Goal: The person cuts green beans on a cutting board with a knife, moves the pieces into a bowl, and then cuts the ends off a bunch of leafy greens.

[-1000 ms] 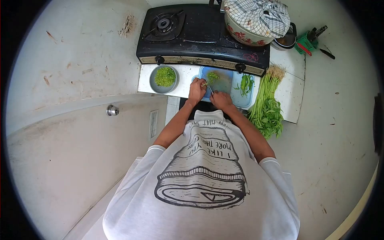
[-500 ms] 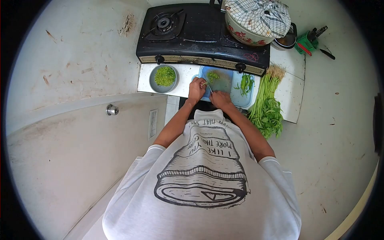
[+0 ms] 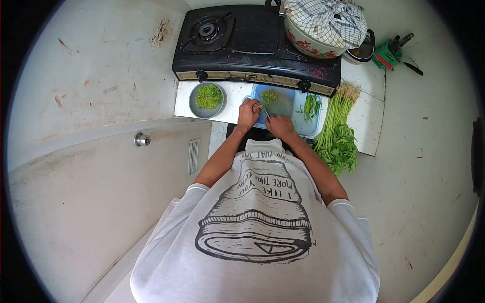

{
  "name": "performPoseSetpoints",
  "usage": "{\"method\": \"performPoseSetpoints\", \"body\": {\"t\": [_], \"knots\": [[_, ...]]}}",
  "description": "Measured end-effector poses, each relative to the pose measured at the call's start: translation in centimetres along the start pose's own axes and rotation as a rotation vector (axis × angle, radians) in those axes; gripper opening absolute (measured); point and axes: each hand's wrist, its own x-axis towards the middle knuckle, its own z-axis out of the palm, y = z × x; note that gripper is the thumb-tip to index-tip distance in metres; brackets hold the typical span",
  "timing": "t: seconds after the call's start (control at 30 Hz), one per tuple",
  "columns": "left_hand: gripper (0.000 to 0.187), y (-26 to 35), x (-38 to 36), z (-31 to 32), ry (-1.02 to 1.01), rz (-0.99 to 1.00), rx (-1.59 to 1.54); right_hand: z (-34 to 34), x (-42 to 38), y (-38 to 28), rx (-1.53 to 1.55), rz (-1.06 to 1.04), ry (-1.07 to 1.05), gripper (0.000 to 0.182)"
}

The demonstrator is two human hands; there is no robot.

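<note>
My right hand (image 3: 279,125) is closed round the handle of a knife (image 3: 265,111), whose thin blade points up and left over a blue cutting board (image 3: 285,108). Close by on the left, the fingers of my left hand (image 3: 248,112) are pinched round green stems (image 3: 259,106), mostly hidden by the hand. A small heap of chopped green pieces (image 3: 269,97) lies on the board just beyond the blade. Loose green leaves (image 3: 311,106) rest at the right, in a light blue tray (image 3: 314,129).
A grey bowl (image 3: 192,105) of chopped greens stands left. Beyond the board is a black gas stove (image 3: 252,43) bearing a cloth-covered pot (image 3: 309,46). A bundle of leafy greens (image 3: 337,132) with roots lies at right. A green basket (image 3: 385,54) with knives is farther back.
Hardly anything differs. Both hands stay in nearly the same place, with the knife and the stems still held.
</note>
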Motion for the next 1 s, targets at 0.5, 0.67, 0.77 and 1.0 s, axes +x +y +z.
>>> {"method": "performPoseSetpoints", "body": {"t": [0.5,0.67,0.77,1.0], "knots": [[0.011,-0.5,0.1,0.1,0.038,0.026,-0.015,-1.1,-0.2,-1.2,-0.014,-0.002,-0.031,0.040],[0.014,-0.1,0.2,-0.2,0.015,0.028,-0.003,-0.7,0.9,-1.1,-0.018,-0.045,-0.011,0.038],[0.014,-0.3,0.1,-0.3,-0.005,0.019,-0.014,-0.5,1.3,-1.1,0.012,0.004,-0.032,0.039],[0.015,0.2,0.3,-1.0,-0.050,0.006,0.043,-1.3,0.4,-1.5,-0.029,0.004,-0.093,0.040]]}}
